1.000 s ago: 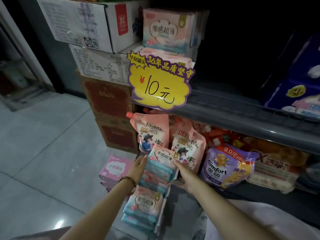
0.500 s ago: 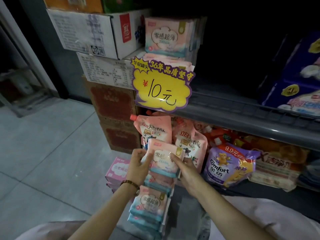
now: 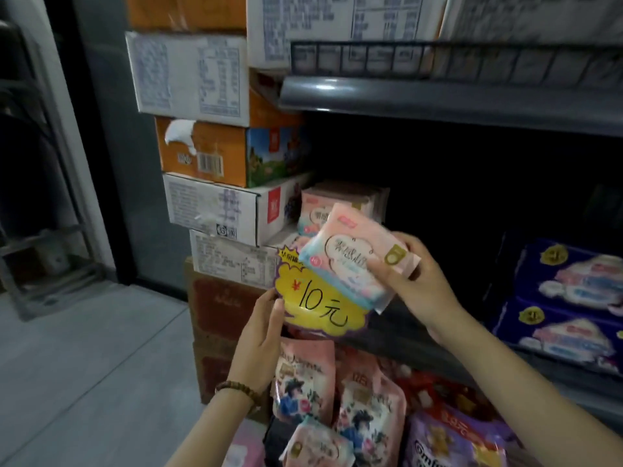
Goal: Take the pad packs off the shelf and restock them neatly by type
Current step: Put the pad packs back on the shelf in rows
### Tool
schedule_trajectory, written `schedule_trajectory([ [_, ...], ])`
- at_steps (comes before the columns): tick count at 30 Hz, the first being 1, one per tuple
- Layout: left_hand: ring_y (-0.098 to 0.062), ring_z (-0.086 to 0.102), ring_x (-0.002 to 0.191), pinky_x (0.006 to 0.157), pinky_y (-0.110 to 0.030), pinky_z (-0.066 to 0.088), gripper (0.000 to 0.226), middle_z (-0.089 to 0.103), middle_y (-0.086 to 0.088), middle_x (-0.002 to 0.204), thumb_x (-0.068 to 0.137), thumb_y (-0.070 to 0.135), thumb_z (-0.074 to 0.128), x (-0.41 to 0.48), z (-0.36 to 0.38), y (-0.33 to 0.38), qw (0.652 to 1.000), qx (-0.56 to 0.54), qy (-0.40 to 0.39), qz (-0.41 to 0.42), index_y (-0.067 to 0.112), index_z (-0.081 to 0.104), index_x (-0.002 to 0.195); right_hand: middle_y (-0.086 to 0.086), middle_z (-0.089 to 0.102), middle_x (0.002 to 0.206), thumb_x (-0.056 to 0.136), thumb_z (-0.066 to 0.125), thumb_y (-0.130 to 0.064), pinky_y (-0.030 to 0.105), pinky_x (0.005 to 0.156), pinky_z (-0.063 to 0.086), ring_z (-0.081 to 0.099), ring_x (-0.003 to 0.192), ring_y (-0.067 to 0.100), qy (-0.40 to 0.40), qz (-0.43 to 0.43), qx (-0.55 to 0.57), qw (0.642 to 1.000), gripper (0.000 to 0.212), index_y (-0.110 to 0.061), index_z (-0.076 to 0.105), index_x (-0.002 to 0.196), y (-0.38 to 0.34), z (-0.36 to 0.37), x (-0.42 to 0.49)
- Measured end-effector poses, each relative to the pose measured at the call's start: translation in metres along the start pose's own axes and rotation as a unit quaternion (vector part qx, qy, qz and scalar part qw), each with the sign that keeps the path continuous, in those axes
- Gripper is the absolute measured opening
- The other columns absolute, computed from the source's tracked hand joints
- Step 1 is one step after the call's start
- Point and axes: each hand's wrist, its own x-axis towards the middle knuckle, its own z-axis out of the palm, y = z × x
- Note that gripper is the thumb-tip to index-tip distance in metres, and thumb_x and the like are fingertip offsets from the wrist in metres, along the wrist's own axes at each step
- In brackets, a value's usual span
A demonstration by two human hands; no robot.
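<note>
My right hand (image 3: 416, 281) grips a pink and blue pad pack (image 3: 350, 254) by its right end and holds it tilted in front of the middle shelf (image 3: 438, 328). A few matching pad packs (image 3: 340, 200) stand at the shelf's left end, just behind the held one. My left hand (image 3: 261, 338) is raised with straight fingers touching the left edge of the yellow price sign (image 3: 317, 308) that reads 10. Another pad pack (image 3: 317, 446) lies low at the bottom edge. Dark blue pad packs (image 3: 569, 298) sit stacked at the shelf's right.
Stacked cardboard boxes (image 3: 209, 203) rise left of the shelf. Pink refill pouches (image 3: 303, 382) and a purple Comfort bag (image 3: 448, 446) fill the lower shelf. An upper shelf (image 3: 438, 99) carries more boxes. Grey tiled floor (image 3: 84, 365) lies to the left.
My right hand has lifted one pad pack from the low stack up to the middle shelf. My left hand let go of it and rose to the price sign. The view tilted upward.
</note>
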Motion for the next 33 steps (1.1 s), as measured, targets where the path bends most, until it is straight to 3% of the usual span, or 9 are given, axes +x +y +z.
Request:
schedule_trajectory([
  [3,-0.01,0.04,0.13,0.108,-0.036,0.038,0.072,0.048,0.011,0.138,0.085,0.074,0.026,0.014,-0.006,0.001,0.98,0.183,-0.035,0.064,0.031,0.037,0.141,-0.001,0.062,0.11,0.08,0.074,-0.015,0.022,0.073,0.057,0.064,0.095,0.005,0.02,-0.065,-0.028,0.997,0.044,-0.026,0.047,0.113,-0.013,0.008,0.046],
  [5,-0.006,0.023,0.139,0.116,-0.034,0.025,0.073,0.028,0.019,0.149,0.085,0.074,0.02,0.018,-0.006,0.001,0.957,0.273,-0.037,0.093,0.036,0.024,0.147,0.0,0.061,0.112,0.079,0.076,-0.013,0.03,0.08,0.058,0.064,0.102,0.012,0.022,-0.087,-0.058,0.994,0.05,-0.023,0.045,0.117,-0.011,0.016,0.072],
  [7,-0.003,0.006,0.144,0.12,-0.035,0.012,0.075,0.008,0.023,0.154,0.08,0.077,0.01,0.02,-0.004,0.001,0.947,0.307,-0.05,0.084,0.044,0.011,0.147,-0.006,0.058,0.111,0.077,0.078,-0.012,0.03,0.088,0.053,0.06,0.106,0.014,0.018,-0.099,-0.107,0.989,0.056,-0.019,0.046,0.122,-0.002,0.023,0.093],
  [9,-0.002,-0.007,0.144,0.12,-0.034,0.001,0.074,-0.007,0.024,0.154,0.076,0.079,0.004,0.022,0.003,-0.008,0.938,0.331,-0.071,0.069,0.051,0.004,0.144,-0.009,0.051,0.11,0.076,0.08,-0.018,0.022,0.09,0.043,0.053,0.113,0.018,0.004,-0.105,-0.215,0.971,0.06,-0.014,0.049,0.126,0.012,0.03,0.104],
  [12,-0.002,-0.017,0.143,0.116,-0.032,-0.008,0.071,-0.018,0.026,0.152,0.07,0.084,-0.003,0.029,0.009,-0.017,0.931,0.348,-0.097,0.046,0.06,-0.006,0.137,0.001,0.045,0.122,0.076,0.079,-0.032,0.029,0.102,0.038,0.041,0.126,0.025,0.011,-0.089,-0.34,0.936,0.059,-0.02,0.053,0.127,0.035,0.036,0.114],
  [17,-0.003,-0.016,0.143,0.116,-0.032,-0.008,0.092,-0.018,0.028,0.151,0.055,0.091,-0.016,0.032,0.011,-0.025,0.934,0.341,-0.102,0.014,0.058,-0.005,0.141,0.008,0.029,0.147,0.075,0.075,-0.049,0.041,0.112,0.028,0.021,0.138,0.03,0.034,-0.111,-0.386,0.915,0.06,-0.03,0.055,0.129,0.054,0.043,0.128],
  [26,-0.006,-0.017,0.143,0.116,-0.033,-0.01,0.103,-0.021,0.025,0.15,0.053,0.092,-0.016,0.026,0.018,-0.025,0.926,0.353,-0.132,0.012,0.047,-0.01,0.146,0.003,0.033,0.149,0.075,0.076,-0.044,0.038,0.116,0.023,0.019,0.141,0.028,0.022,-0.108,-0.362,0.925,0.07,-0.026,0.046,0.135,0.053,0.056,0.123],
  [30,-0.007,-0.012,0.145,0.117,-0.033,-0.007,0.112,-0.018,0.025,0.149,0.052,0.092,-0.018,0.019,0.013,-0.03,0.916,0.378,-0.136,0.007,0.039,-0.004,0.15,-0.005,0.024,0.153,0.086,0.068,-0.04,0.036,0.116,0.019,0.012,0.144,0.014,0.016,-0.118,-0.292,0.949,0.068,-0.03,0.035,0.145,0.039,0.046,0.087],
  [33,-0.01,-0.004,0.146,0.119,-0.034,0.0,0.103,-0.008,0.022,0.153,0.065,0.089,0.0,0.013,0.007,-0.035,0.914,0.379,-0.147,-0.005,0.032,0.001,0.151,-0.019,0.023,0.147,0.092,0.06,-0.04,0.032,0.117,0.02,0.011,0.141,-0.002,-0.024,-0.172,-0.279,0.945,0.056,-0.035,0.038,0.143,0.038,0.032,0.031],
])
